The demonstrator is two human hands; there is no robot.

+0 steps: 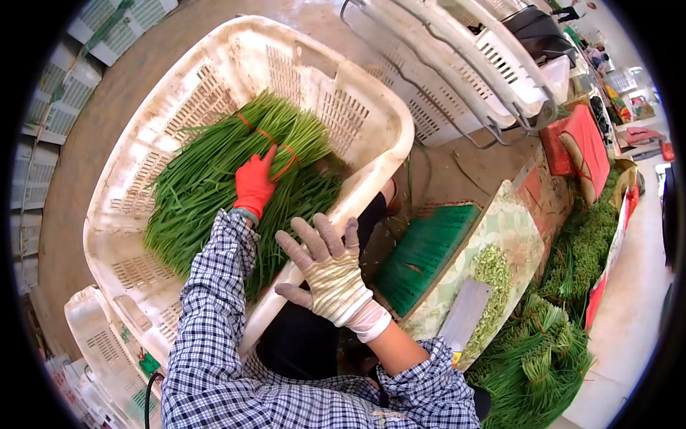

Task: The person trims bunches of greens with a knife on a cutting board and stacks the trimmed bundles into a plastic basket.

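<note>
My left hand (255, 182), in a red glove, reaches into a large white plastic basket (357, 68) and touches the bundled green stalks (214, 161). Its index finger points toward the orange bands round the bundles; the other fingers are curled, and whether they grip anything is hidden. The bundles lie side by side, cut ends toward the basket's far right corner. My right hand (329, 275), in a grey and striped glove, is raised over the basket's near rim with its fingers spread and nothing in it.
On the right a board (439, 304) bears a cleaver (466, 311) and chopped pieces (493, 275). Beside it is a green brush-like piece (425, 250). More green bundles (536, 357) lie at the lower right. Stacked white baskets (436, 86) stand at the top right.
</note>
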